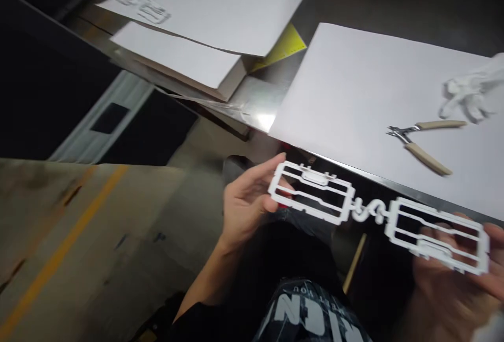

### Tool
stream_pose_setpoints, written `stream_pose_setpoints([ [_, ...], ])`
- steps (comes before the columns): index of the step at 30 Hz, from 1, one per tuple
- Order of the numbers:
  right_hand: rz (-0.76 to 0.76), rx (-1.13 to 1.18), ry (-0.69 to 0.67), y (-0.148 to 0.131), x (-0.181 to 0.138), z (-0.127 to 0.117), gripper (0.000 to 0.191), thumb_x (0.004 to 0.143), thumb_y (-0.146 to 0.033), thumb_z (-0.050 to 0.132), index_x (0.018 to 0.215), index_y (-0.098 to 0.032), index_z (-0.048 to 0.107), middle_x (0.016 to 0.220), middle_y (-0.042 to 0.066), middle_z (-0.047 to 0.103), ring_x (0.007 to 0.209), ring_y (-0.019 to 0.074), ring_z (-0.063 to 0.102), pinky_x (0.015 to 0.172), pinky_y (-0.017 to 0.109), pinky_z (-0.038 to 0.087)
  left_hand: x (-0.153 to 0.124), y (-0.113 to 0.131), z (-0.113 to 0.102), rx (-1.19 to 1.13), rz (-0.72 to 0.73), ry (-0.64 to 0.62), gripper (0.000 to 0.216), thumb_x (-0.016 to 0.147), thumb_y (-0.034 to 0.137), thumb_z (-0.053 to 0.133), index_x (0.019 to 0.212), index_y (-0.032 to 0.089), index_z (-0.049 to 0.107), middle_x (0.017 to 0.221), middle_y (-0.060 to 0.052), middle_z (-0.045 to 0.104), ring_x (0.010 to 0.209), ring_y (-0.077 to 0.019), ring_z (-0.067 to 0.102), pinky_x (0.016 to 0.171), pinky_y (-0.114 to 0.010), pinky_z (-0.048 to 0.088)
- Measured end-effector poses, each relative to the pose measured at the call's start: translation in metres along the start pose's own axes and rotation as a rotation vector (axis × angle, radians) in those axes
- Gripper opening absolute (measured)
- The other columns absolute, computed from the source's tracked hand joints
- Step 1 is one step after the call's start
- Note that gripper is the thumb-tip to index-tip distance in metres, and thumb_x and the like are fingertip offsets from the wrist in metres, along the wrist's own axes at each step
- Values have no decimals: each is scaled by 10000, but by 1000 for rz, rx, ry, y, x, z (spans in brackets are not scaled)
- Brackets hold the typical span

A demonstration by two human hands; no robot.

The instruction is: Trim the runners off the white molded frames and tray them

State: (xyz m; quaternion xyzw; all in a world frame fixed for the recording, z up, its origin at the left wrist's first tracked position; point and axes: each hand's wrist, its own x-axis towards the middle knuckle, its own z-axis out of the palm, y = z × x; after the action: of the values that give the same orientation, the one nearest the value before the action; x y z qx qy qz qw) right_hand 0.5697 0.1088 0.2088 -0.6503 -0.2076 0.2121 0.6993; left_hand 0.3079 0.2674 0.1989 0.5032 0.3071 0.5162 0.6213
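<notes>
A white moulded plastic part (346, 206), two open rectangular frames joined by a curly S-shaped link, is stretched between my hands in front of the table edge. My left hand (246, 198) pinches the outer end of the left frame between thumb and fingers. At the other end my right hand (459, 274) grips the right frame, with fingers visible behind its openings. Beyond the part, side cutters (419, 140) with beige handles lie spread on a white sheet (346, 85). A crumpled white glove (470, 90) rests at the sheet's right side.
Another white moulded part (151, 11) lies at the left edge of a large white sheet (220, 1) farther back. Beneath are a box-like stack (185, 59) and a yellow triangular piece (285, 48). The metal table edge (354, 171) runs just beyond my hands.
</notes>
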Motion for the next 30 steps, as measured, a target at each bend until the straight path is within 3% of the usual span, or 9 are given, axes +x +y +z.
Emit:
stream_pose_setpoints([
  [3,-40,56,22,-5,3,7,695,487,-732,1062,983,-316,810,960,0,803,583,127,649,503,219,604,-1,-3,-2,30,23,39,536,904,541,875,1380,304,799,874,-40,839,713,-149,782,681,-216,675],
  [8,-31,73,-40,-8,3,6,696,528,-736,1046,1012,-299,804,982,25,815,604,144,690,533,225,607,2,-6,0,103,57,109,541,906,595,850,1328,256,826,791,-39,810,639,-147,745,618,-235,664],
  [12,-30,71,-102,-6,1,2,679,600,-738,1015,1081,-307,806,1008,31,820,622,152,716,589,244,643,3,-4,5,146,46,197,613,818,658,901,1254,230,858,706,-20,766,583,-142,702,627,-265,670],
  [19,-81,79,-208,-5,2,-1,567,709,-644,1007,1129,-328,795,1077,26,818,667,164,755,627,250,673,3,-1,10,138,20,250,489,841,561,896,1228,262,868,657,1,749,573,-162,692,657,-307,674],
  [25,-80,90,-243,-6,1,-2,489,760,-550,1004,1147,-346,786,876,-20,808,599,181,752,507,217,632,3,4,7,55,-101,266,445,780,269,885,1218,199,853,724,-19,770,587,-164,703,514,-231,595],
  [30,-97,101,-271,-8,-2,-2,455,797,-491,1001,1177,-350,795,872,-23,814,653,172,776,557,196,643,4,4,8,18,-119,296,436,739,219,892,1165,150,828,725,-22,771,590,-164,710,537,-230,619],
])
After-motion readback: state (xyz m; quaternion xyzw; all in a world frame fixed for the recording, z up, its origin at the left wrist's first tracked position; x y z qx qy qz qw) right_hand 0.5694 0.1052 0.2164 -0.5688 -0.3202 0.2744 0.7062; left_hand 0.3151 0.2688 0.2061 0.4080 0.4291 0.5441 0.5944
